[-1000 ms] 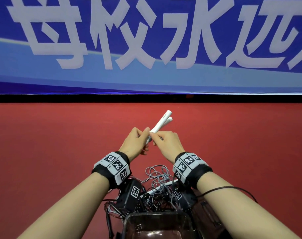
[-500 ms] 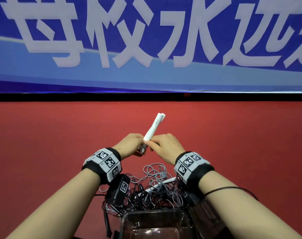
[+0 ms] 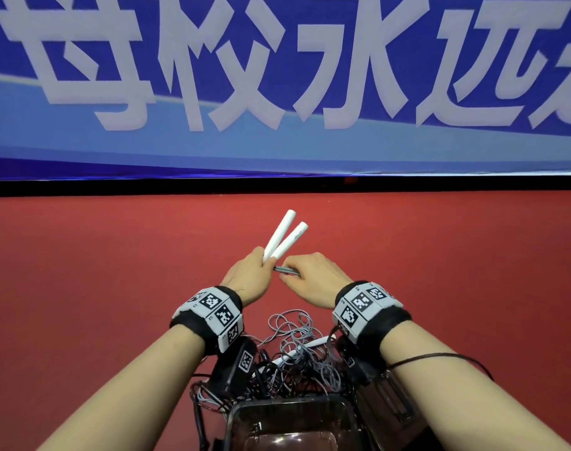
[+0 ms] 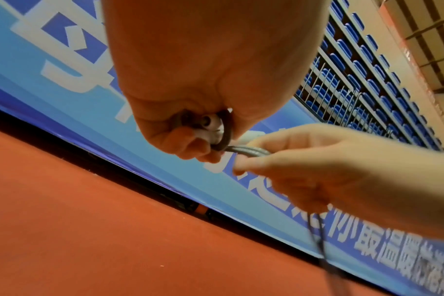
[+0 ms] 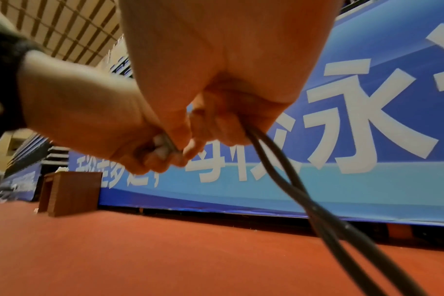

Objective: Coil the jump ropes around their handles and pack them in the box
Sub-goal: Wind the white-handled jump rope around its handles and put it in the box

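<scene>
Above the red floor (image 3: 115, 288), two white handles (image 3: 282, 237) fan apart, grey cord (image 3: 285, 271) doubled

A red floor (image 3: 82, 288) reaches a big blue banner (image 3: 277, 151) with white characters. Above the banner there are rows of blue seats (image 4: 355, 84). A brown wooden stand (image 5: 69, 192) is on the floor beside the banner.

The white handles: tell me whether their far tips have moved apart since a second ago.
Yes. Against the red floor in the head view, the white handles now splay at the far tips, one tip up-left of the other; earlier they lay almost together. The left hand grips their near ends.
</scene>
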`<action>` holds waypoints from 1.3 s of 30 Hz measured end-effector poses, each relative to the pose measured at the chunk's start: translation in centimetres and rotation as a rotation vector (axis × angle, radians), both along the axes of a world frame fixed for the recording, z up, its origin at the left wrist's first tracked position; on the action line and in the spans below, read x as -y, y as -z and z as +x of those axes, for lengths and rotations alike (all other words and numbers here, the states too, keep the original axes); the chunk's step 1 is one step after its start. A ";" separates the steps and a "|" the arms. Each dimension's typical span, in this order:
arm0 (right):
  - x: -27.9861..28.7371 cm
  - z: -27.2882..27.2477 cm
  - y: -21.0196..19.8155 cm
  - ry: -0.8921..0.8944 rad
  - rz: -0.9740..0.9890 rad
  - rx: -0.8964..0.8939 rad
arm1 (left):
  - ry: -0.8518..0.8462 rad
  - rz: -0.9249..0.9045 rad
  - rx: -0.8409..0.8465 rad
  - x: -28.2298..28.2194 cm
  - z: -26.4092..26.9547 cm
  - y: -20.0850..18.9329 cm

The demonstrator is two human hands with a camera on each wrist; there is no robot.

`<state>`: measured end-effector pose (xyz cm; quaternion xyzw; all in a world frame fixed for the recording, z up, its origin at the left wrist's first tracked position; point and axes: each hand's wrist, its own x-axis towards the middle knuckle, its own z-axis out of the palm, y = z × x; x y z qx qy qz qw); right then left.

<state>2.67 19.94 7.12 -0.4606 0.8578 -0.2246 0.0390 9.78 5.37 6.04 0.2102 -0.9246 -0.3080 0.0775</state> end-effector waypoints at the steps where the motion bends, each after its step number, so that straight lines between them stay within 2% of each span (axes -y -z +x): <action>1: -0.2 -0.2 -0.3 0.005 -0.008 0.007 | -0.024 -0.074 0.027 0.4 0.0 0.1; 3: -0.6 -0.5 -0.9 0.018 -0.030 0.011 | -0.079 -0.160 0.058 1.3 0.2 0.3; 8: -1.3 -1.2 -1.5 0.028 -0.156 -0.002 | -0.143 -0.206 0.102 3.4 0.7 0.3; 15: -1.6 -1.8 -1.5 0.095 -0.225 -0.123 | 0.124 -0.509 0.257 0.9 1.6 0.0; 20: -2.5 -2.9 -0.9 0.223 -0.240 -0.084 | 0.291 -0.570 0.155 0.1 1.9 0.3; 24: -2.7 -3.4 -0.8 0.288 -0.234 -0.070 | 0.352 -0.668 0.131 0.0 2.0 0.2; 26: -2.8 -3.8 -0.7 0.310 -0.234 0.008 | 0.355 -0.676 0.083 0.4 2.2 0.1; 32: -3.5 -4.9 0.0 0.168 -0.297 0.519 | 0.365 -0.481 -0.116 0.4 2.9 -0.2; 34: -3.5 -5.2 0.7 0.179 -0.373 0.753 | 0.353 -0.360 -0.214 0.2 2.9 -0.3; 36: -3.5 -5.1 1.0 0.197 -0.411 0.934 | 0.308 -0.163 -0.301 0.2 2.6 -0.3; 38: -3.0 -4.5 0.9 0.154 -0.357 0.934 | 0.226 0.143 -0.411 -0.1 2.0 -1.0; 39: -2.5 -4.1 0.7 0.118 -0.306 0.859 | 0.168 0.308 -0.463 -0.1 1.6 -1.3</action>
